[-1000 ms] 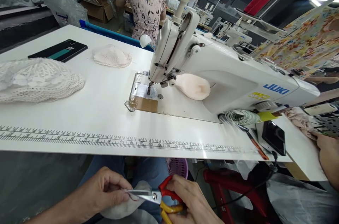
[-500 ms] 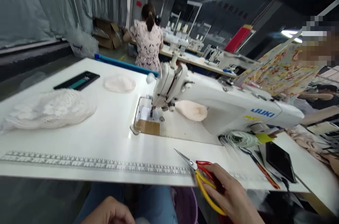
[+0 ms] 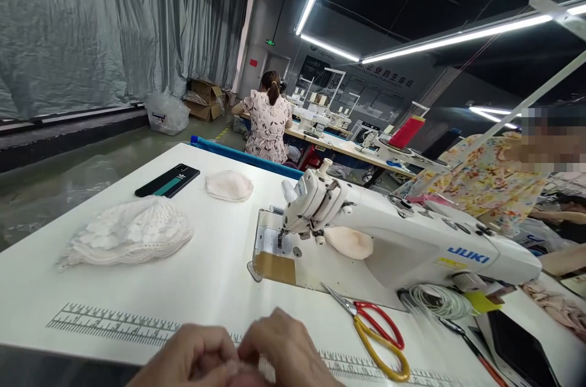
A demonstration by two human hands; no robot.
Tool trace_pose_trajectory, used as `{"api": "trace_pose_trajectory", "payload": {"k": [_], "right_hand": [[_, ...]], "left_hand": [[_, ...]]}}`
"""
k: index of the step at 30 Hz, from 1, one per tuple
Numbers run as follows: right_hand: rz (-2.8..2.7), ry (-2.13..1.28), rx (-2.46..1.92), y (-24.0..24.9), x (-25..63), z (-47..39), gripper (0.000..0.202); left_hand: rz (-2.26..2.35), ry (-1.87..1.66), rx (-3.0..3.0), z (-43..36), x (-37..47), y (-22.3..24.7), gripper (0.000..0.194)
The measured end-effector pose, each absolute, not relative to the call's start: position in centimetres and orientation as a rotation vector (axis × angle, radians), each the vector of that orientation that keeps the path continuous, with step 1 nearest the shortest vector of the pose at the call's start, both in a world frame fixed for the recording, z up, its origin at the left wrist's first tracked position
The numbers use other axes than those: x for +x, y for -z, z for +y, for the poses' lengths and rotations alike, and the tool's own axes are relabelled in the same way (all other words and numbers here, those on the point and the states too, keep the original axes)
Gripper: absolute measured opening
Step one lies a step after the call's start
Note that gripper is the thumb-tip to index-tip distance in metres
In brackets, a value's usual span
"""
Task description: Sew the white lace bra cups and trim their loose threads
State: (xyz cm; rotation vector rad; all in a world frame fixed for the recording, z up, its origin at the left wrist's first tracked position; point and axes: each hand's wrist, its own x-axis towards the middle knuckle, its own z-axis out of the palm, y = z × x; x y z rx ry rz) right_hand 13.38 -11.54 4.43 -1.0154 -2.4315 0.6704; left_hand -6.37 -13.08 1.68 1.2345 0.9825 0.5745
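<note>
My left hand (image 3: 192, 355) and my right hand (image 3: 286, 347) meet at the bottom of the view, over the table's front edge. Both have curled, pinched fingers; whatever lies between them is hidden. To their right, a pair of scissors (image 3: 356, 314) with one red and one yellow handle lies on the table, untouched. A white JUKI sewing machine (image 3: 412, 234) stands beyond, with a pale fabric cup (image 3: 350, 243) under its arm. Left of the machine rest another pale fabric piece (image 3: 229, 185) and a stack of white lace pieces (image 3: 132, 231).
A dark phone-like slab (image 3: 169, 180) lies on the table's far left. Printed ruler marks (image 3: 114, 323) run along the front edge. Coiled cord (image 3: 439, 301) and a black-screened device (image 3: 522, 344) are at right. One person (image 3: 270, 121) sits ahead; another in a floral top (image 3: 485, 179) is at right.
My right hand has let go of the scissors, which now lie on the table, and has moved left to join my left hand. My left hand has risen from my lap. The view has tilted up.
</note>
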Motion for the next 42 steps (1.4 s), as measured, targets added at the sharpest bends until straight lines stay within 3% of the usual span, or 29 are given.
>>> {"api": "trace_pose_trajectory", "payload": {"k": [5,7,11,14,18,21,24,29,33,38,40,42], "right_hand": [[-1.970,-1.461,-0.996,-7.9,8.2,-5.4,0.037],[-1.671,-1.568,-0.967,-7.9,6.7,-2.4,0.038],[-1.405,-1.395,-0.993,-6.3,3.7,4.4,0.038],[-1.292,-1.213,-1.065,-4.9,2.1,10.0,0.033],[-1.208,-0.955,-1.233,-2.7,1.3,16.7,0.027],[-1.214,-0.764,-1.343,-1.4,1.4,19.8,0.025],[-1.284,-0.646,-1.415,-0.3,1.7,21.0,0.024],[-1.434,-0.572,-1.441,0.0,2.2,20.6,0.025],[-1.641,-0.593,-1.315,-1.3,2.3,17.5,0.020],[-2.117,-0.882,-0.961,-2.5,1.7,8.4,0.017],[-2.202,-1.021,-0.916,-2.2,1.2,5.5,0.024],[-2.198,-1.078,-0.938,-1.8,0.4,3.8,0.017]], "left_hand": [[0.894,-0.809,0.997,-10.3,-11.4,-3.7,0.066],[0.938,-0.833,0.923,-8.7,-13.3,-4.8,0.074],[1.115,-0.916,1.003,-2.8,-16.5,-8.1,0.075],[1.181,-1.120,1.098,3.7,-17.7,-9.7,0.062],[1.248,-1.100,1.228,11.6,-17.1,-9.2,0.060],[1.428,-1.017,1.343,15.5,-15.8,-8.0,0.039],[1.646,-0.938,1.496,17.3,-14.5,-7.1,0.030],[1.820,-0.807,1.854,15.3,-14.6,-6.9,0.028],[1.718,-0.633,2.071,8.9,-16.7,-8.6,0.017],[1.612,-0.516,2.133,-0.5,-19.4,-8.3,0.014],[1.632,-0.494,2.135,-2.6,-19.5,-6.9,0.016],[1.668,-0.524,2.155,-3.6,-19.2,-5.7,0.013]]}}
